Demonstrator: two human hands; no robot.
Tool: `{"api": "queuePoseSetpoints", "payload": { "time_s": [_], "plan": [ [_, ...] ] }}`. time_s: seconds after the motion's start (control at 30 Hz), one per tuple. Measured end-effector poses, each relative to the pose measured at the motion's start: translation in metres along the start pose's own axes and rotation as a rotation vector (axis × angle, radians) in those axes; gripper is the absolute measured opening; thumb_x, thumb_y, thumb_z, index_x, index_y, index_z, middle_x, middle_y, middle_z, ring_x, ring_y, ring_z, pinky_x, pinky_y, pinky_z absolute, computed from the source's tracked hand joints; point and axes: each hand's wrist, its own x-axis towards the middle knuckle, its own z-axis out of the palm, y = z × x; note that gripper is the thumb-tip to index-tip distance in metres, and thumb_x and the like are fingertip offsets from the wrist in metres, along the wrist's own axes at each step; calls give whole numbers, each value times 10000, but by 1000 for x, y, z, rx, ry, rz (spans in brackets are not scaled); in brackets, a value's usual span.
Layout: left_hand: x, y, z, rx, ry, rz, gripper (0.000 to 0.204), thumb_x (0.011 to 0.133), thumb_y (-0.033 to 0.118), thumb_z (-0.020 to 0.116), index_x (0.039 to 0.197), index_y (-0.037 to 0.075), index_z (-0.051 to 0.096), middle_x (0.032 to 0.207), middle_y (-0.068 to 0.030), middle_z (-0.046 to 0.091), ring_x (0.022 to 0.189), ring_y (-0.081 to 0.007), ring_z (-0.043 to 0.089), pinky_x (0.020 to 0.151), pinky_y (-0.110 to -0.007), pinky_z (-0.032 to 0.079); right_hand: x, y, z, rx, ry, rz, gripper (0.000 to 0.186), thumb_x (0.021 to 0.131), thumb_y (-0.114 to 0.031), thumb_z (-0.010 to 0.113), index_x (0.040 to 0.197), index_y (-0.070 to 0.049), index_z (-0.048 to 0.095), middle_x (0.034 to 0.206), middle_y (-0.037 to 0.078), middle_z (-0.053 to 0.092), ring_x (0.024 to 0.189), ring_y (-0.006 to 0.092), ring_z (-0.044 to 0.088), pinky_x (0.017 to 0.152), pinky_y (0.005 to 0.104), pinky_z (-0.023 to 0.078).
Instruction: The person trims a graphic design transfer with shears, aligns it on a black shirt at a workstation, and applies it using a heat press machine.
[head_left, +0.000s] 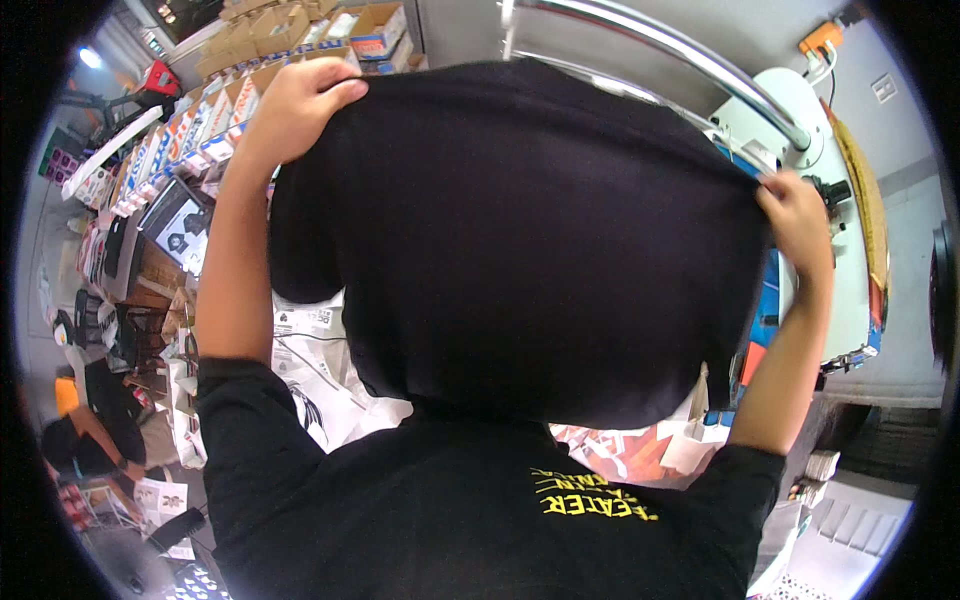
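A plain black garment (540, 250) is held up and stretched out across the middle of my view, hiding much of what lies behind it. My left hand (310, 105) grips its upper left edge, fingers closed on the cloth with the thumb on top. On the upper right edge, my right hand (793, 208) pinches the fabric near a fold that runs across the top. A looser part of the cloth hangs down on the left side, inside my left forearm. Both forearms come up from my black short sleeves.
Cardboard boxes (368, 30) stand at the upper left above a monitor (175, 228). A chrome rail (690, 58) arches behind the garment toward a pale machine (845, 300) at the right. White sheets (325, 420) lie below the cloth. A seated person (95, 440) is at the lower left.
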Motion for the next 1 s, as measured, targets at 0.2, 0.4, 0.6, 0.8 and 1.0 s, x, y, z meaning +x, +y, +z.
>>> {"api": "queuePoseSetpoints", "payload": {
  "time_s": [0.2,0.4,0.6,0.8,1.0],
  "plan": [
    [79,-108,155,259,-25,-220,194,825,216,716,909,44,749,901,-180,720,905,-303,704,793,-401,538,86,13,185,25,-135,419,222,808,-152,570,872,-39,749,862,203,721,770,317,721,716,433,570],
    [93,-154,262,-358,187,-814,115,865,74,661,905,-27,699,762,-149,719,594,-199,715,557,-307,564,103,29,300,866,-75,973,104,865,-64,584,890,-52,685,806,108,718,588,184,687,503,339,530],
    [143,-174,293,-495,412,-595,110,883,100,676,907,-3,706,752,-109,733,683,-185,726,664,-294,563,140,61,333,482,211,726,276,865,-296,621,1015,-84,715,1050,132,722,1006,313,680,909,404,513],
    [130,-135,328,63,436,110,261,821,115,696,1070,41,678,1287,-190,591,1234,-356,529,1049,-430,423,124,-3,333,340,258,111,407,873,-257,666,1223,-53,621,1249,192,629,1214,336,566,1032,413,443],
    [103,-45,366,179,-44,243,450,963,341,531,1363,137,548,1392,-101,540,1337,-313,459,1131,-587,287,94,-92,354,6,-207,19,567,996,-508,383,1507,-263,385,1567,80,348,1469,308,257,1198,566,116]
  ]
}}
